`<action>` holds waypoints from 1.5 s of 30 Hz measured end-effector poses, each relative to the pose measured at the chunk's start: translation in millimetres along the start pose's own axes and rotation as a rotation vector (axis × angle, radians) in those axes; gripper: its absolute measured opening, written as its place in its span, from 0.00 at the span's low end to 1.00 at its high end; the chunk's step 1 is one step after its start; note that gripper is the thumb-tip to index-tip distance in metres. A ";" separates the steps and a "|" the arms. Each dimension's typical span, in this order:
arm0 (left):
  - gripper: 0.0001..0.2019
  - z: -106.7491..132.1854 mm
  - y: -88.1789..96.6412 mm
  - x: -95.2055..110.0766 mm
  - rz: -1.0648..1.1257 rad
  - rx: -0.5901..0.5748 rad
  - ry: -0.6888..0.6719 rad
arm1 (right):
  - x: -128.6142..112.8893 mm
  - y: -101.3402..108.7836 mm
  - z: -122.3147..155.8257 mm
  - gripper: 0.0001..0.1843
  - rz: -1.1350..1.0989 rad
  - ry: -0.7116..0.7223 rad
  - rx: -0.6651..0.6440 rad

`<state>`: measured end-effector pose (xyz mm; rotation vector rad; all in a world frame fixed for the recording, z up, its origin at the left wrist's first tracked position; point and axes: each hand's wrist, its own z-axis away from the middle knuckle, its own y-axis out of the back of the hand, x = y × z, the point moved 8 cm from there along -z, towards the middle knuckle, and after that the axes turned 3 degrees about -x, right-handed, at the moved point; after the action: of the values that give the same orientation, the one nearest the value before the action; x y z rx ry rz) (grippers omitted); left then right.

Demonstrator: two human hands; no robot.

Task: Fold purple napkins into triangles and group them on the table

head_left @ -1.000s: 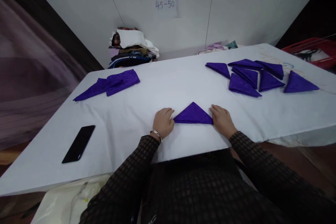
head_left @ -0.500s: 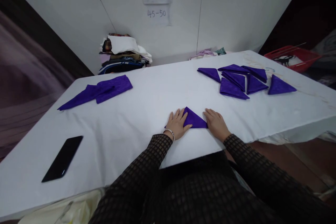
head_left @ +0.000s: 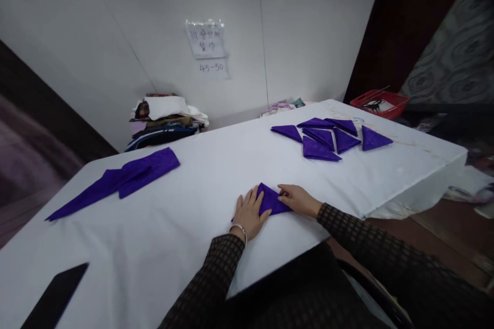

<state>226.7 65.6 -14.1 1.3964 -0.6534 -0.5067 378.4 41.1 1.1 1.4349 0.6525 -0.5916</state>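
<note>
**Seven folded purple cloth triangles [head_left: 319, 149] look done, one in work**

Current piece — a purple cloth triangle [head_left: 271, 202] — lies on the white-covered bench [head_left: 208, 185], near edge. Person's left hand [head_left: 249, 214] spread flat over its left side; right hand [head_left: 303, 200] curled at its right corner, grip unclear. Presumably left to fold: overlapping purple cloths [head_left: 152, 169], bench's left side.

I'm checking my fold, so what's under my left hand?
Your left hand lies on the left part of a folded purple cloth. The cloth's far peak shows, with a sliver of its left corner; what lies directly beneath the hand is covered.
</note>
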 end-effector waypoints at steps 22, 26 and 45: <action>0.31 7.3 10.4 -7.9 0.193 0.261 -0.081 | 2.3 -45.6 -20.1 0.13 -0.980 -0.443 -0.408; 0.28 12.0 20.2 -8.9 0.193 0.358 -0.078 | 10.0 -45.1 -27.3 0.12 -1.005 -0.453 -0.389; 0.21 10.4 9.8 -26.5 0.380 0.401 -0.042 | 119.6 72.3 -167.3 0.19 -0.839 -0.462 0.415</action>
<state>199.8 77.1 -7.0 1.5857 -1.0699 -0.1031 504.7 214.3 -38.7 1.2823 0.7713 -1.7414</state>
